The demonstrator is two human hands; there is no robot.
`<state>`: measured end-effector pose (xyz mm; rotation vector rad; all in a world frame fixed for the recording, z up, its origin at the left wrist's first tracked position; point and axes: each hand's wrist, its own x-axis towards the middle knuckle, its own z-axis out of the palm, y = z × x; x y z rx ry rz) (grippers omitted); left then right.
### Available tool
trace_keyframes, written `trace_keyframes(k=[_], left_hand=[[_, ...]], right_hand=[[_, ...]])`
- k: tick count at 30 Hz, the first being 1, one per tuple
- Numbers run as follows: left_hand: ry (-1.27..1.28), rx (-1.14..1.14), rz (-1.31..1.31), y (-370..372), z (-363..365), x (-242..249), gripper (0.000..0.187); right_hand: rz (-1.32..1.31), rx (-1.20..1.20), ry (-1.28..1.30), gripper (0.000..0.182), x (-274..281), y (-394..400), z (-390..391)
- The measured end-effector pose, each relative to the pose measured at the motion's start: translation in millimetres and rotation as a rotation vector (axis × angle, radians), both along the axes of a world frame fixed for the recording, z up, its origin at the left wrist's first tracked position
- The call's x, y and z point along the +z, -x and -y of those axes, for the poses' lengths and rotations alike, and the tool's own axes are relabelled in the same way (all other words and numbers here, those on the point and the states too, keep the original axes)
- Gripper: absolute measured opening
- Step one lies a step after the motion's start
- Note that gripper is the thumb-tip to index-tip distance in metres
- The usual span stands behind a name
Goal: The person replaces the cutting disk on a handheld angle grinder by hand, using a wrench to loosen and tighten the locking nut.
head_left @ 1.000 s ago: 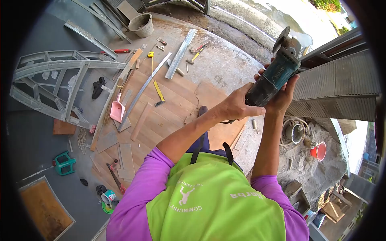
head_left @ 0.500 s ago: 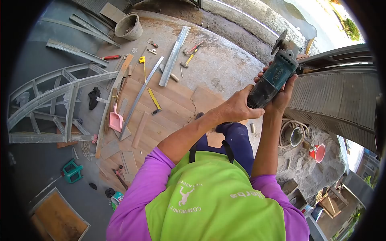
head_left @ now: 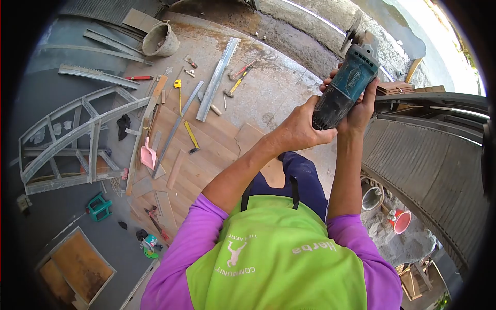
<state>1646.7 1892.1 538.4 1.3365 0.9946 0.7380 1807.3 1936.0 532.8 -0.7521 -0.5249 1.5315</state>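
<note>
A teal and black angle grinder [head_left: 349,82] is held up in front of me, its disc [head_left: 351,34] pointing away at the top. My left hand [head_left: 304,125] grips the black rear end of the body, with the thumb along the bottom. Under and around the right side of the tool, my right hand [head_left: 357,111] is wrapped, fingertips showing on the far left edge. The disc touches nothing.
On the floor lie a hammer [head_left: 238,84], a metal channel [head_left: 219,77], a tape measure [head_left: 177,83], a square [head_left: 191,137] and a pink dustpan [head_left: 148,154]. A curved metal frame [head_left: 93,134] is at left, a bucket [head_left: 161,40] behind. Corrugated metal [head_left: 413,165] stands close on the right.
The grinder and both hands have shifted slightly left in view, still in the same hold. My view has turned a little, so the floor items and the corrugated metal sit differently.
</note>
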Motion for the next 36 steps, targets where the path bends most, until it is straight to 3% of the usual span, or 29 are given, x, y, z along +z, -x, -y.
trace_keyframes(k=[11, 15, 21, 24, 25, 28, 29, 33, 36], left_hand=[[-0.091, 0.018, -0.003, -73, -105, -5, 0.065], [-0.108, 0.043, -0.005, -82, -133, -25, 0.065], [-0.164, 0.033, -0.032, -88, -198, -74, 0.067], [-0.148, 0.03, -0.019, -97, -232, -96, 0.067], [-0.141, 0.031, -0.019, -98, -238, -101, 0.066], [-0.098, 0.019, -0.034, -108, -264, -122, 0.064], [-0.101, 0.012, -0.042, -112, -277, -128, 0.064], [-0.028, 0.049, 0.029, -133, -302, -147, 0.062], [0.039, 0.04, 0.016, -157, -313, -188, 0.062]], right_hand=[[-0.154, 0.092, -0.171, 0.089, -17, -76, -114], [-0.288, 0.299, -0.253, 0.092, -39, -94, -148], [-0.296, 0.269, -0.245, 0.095, -85, -104, -208], [0.019, -0.071, -0.05, 0.066, -66, -78, -232], [0.024, -0.089, 0.06, 0.08, -86, -93, -245], [0.011, -0.044, -0.003, 0.077, -104, -102, -272], [-0.304, 0.22, -0.164, 0.097, -139, -124, -284], [-0.209, 0.105, -0.076, 0.09, -157, -131, -309], [-0.128, 0.05, 0.062, 0.088, -188, -151, -324]])
